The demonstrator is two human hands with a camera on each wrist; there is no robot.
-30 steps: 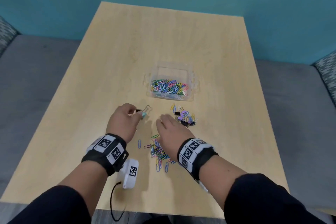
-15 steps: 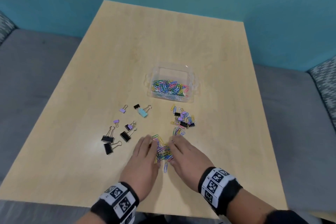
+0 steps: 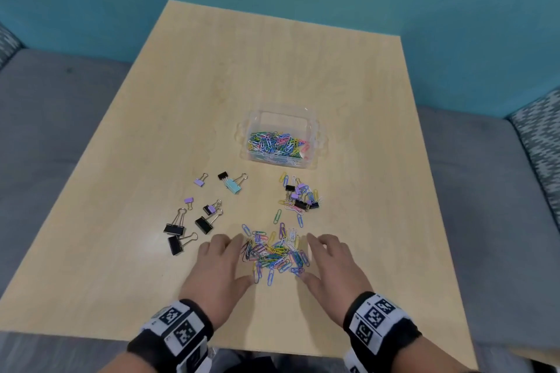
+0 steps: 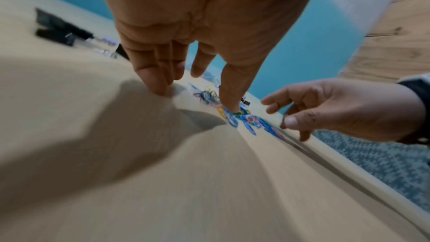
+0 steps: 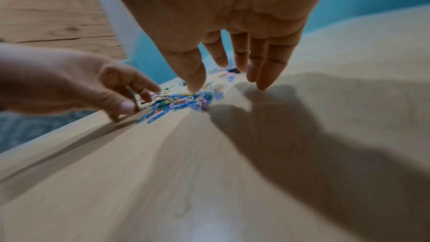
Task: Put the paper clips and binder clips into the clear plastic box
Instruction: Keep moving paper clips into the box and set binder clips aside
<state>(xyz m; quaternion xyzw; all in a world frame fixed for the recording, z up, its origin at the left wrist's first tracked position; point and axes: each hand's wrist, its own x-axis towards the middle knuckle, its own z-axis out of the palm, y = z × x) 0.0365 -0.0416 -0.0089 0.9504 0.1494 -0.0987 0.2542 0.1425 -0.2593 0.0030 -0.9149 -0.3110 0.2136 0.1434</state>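
Note:
The clear plastic box stands mid-table, its floor covered in coloured paper clips. A loose pile of paper clips lies near the front edge. My left hand and right hand lie open on either side of the pile, fingertips on the table and thumbs at its near edge. The left wrist view shows my left thumb touching clips. Black binder clips, purple ones and a teal one are scattered to the left. A mixed heap of clips lies in front of the box.
The light wooden table is bare behind the box. Grey cushioned seating runs along both sides, under a teal wall. The table's front edge is just behind my wrists.
My left hand let go of the binder clip it held by the teal one and drew back. Both hands came to the near pile, then spread slightly apart around it.

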